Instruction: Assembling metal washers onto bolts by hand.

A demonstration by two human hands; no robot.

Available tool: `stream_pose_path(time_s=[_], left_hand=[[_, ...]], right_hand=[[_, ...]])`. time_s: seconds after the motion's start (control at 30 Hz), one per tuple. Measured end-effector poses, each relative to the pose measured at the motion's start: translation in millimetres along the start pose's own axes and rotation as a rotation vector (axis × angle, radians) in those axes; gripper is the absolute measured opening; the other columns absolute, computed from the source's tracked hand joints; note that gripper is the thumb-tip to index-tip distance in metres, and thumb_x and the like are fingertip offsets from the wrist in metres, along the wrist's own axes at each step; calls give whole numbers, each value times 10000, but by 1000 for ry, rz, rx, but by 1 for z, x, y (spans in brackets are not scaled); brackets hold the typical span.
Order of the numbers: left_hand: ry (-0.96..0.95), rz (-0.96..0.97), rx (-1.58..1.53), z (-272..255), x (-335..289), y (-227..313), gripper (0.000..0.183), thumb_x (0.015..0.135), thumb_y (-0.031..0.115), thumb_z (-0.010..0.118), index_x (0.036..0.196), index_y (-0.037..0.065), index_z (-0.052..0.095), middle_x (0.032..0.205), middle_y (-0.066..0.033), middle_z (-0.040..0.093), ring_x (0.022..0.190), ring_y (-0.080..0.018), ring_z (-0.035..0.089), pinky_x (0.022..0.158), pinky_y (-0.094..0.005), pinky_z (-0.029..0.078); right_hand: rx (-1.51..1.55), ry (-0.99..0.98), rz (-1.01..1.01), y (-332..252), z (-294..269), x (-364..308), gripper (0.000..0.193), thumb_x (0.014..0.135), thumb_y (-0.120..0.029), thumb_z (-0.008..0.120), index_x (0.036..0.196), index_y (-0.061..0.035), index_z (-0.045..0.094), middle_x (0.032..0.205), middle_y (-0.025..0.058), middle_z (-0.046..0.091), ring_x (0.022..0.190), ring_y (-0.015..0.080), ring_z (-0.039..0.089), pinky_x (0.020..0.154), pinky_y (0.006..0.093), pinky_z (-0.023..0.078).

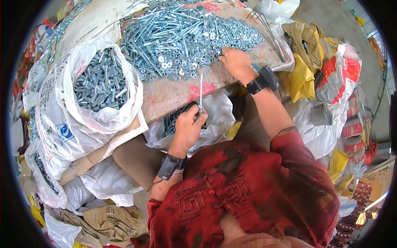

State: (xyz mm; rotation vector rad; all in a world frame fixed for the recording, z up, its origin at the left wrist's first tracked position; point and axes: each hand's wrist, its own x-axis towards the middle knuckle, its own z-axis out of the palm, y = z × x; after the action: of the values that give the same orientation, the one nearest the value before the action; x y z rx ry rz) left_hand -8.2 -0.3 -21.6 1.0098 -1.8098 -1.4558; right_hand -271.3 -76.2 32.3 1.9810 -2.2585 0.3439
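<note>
Tabletop (161, 96) before you, rough and stained red, seems to serve a step of gathering small parts by hand; your next move likely calls for a light, exact pinch. On its left stands a white woven sack (53, 111), mouth open on short grey metal tubes (99, 82). Across its far side spreads a glinting metal heap (186, 35). Below its near edge gapes a crumpled white plastic bag (219, 109).

Your hands are apart. Over its near edge your right hand (236, 63) touches the heap, fingers bunched; I cannot tell what they hold. Just off that edge your left hand (187, 127) clamps a slim, shiny bolt (201, 91) by its lower end. Flat ring washers (164, 65) lie nearest that edge.
</note>
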Motion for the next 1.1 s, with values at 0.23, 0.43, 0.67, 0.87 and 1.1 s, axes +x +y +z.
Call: stream_pose_path(time_s=[0.23, 0.43, 0.67, 0.87, 1.1], left_hand=[[31, 34, 262, -1, -7, 10, 177, 876, 246, 644, 947, 85, 627, 739, -147, 659, 716, -337, 654, 649, -429, 487], [-65, 111, 434, -1, -10, 18, 188, 863, 256, 643, 921, 81, 609, 713, -170, 629, 735, -386, 637, 645, -491, 467], [-30, 244, 475, 0, -14, 17, 174, 849, 228, 668, 889, 68, 611, 675, -171, 608, 695, -384, 626, 599, -453, 458], [122, 236, 408, 1, -18, 19, 194, 854, 213, 680, 852, 44, 585, 664, -177, 589, 656, -402, 600, 576, -440, 447], [101, 218, 252, -6, -17, 23, 229, 823, 193, 730, 821, 18, 582, 689, -186, 593, 649, -390, 588, 584, -428, 447]], right_hand=[[1033, -215, 55, -13, -35, -31, 161, 913, -104, 629, 1013, 14, 585, 779, 88, 646, 656, 190, 664, 594, 319, 539], [1226, -475, -94, -19, -61, -70, 128, 945, -64, 598, 1048, 12, 586, 757, 36, 627, 629, 84, 621, 567, 225, 518], [1336, -342, -7, -26, -59, -92, 102, 949, -84, 606, 1005, 0, 592, 752, 37, 630, 603, 68, 597, 538, 217, 500], [1339, -126, 52, -38, -55, -100, 104, 938, -113, 628, 885, -28, 601, 696, 18, 608, 540, 52, 533, 461, 198, 413], [1287, -506, 13, -38, -74, -91, 136, 888, -80, 657, 1005, -20, 688, 702, 3, 612, 615, 45, 556, 524, 198, 426]])
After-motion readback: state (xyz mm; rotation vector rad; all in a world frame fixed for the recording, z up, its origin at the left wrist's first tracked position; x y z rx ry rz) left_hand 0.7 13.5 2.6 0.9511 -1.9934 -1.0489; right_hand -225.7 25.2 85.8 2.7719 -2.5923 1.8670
